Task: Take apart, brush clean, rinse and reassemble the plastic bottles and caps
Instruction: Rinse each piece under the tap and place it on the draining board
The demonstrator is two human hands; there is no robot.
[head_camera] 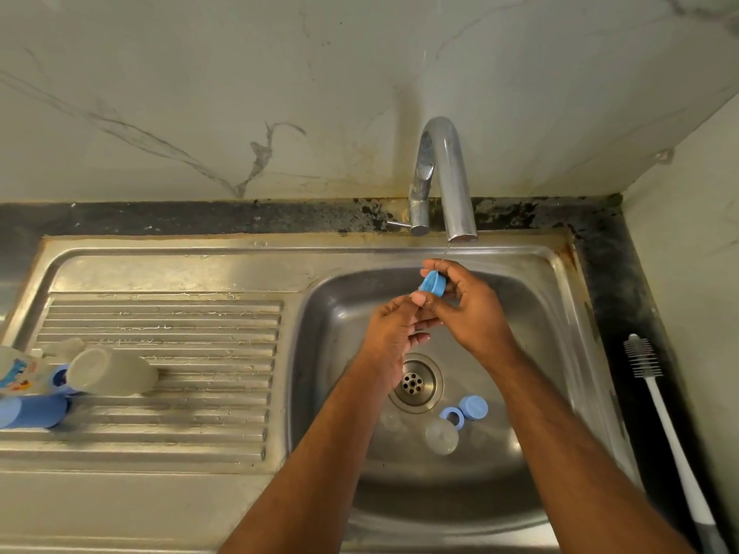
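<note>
In the sink basin (328, 393) near the drain lie a blue cap (473, 407), a blue ring (452, 417) and a clear lid (441, 436), so the taking apart looks done for these. Farther, under the thin stream from the tap (442, 169), the right hand (468, 309) has its grip closed on another blue cap (433, 283), the left hand (394, 329) with loosely bent fingers just beside it. The rinsing seems in progress; the bottles (112, 371) on the drainboard are still not reassembled.

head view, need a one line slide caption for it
Right hand holds a blue cap under the tap's thin stream, left hand just below it, over the sink.

head view, steeply down over sink (560, 273)
</note>
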